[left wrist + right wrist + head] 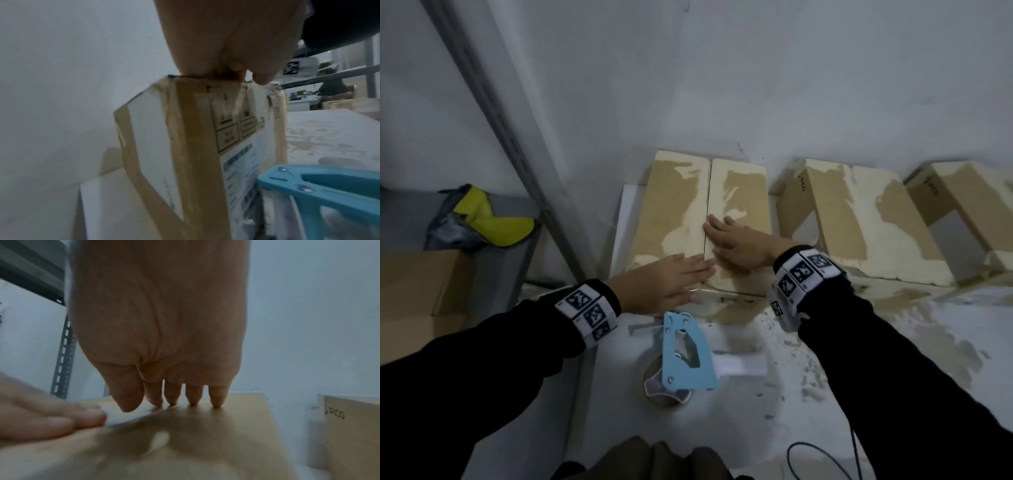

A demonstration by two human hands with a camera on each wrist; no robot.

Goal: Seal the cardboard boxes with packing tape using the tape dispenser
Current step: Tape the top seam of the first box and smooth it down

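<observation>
A brown cardboard box (pixel 671 205) with torn, whitish patches stands against the wall, its two top flaps meeting at a centre seam. My left hand (pixel 688 270) lies flat on the near end of the left flap, its fingers reaching across the seam. My right hand (pixel 722 236) presses flat on the right flap, fingertips at the seam. The right wrist view shows the straight fingers (pixel 193 395) touching the box top (pixel 226 434). A blue tape dispenser (pixel 685 353) with a tape roll lies on the table just in front of the box, held by neither hand. It also shows in the left wrist view as the tape dispenser (pixel 329 186).
Two more worn cardboard boxes (pixel 859 219) (pixel 962 205) lean along the wall to the right. A grey slotted shelf post (pixel 493 113) slants at the left, with a yellow bag (pixel 482 219) and a plain carton (pixel 417 284) beyond it. A black cable (pixel 825 459) lies near the front edge.
</observation>
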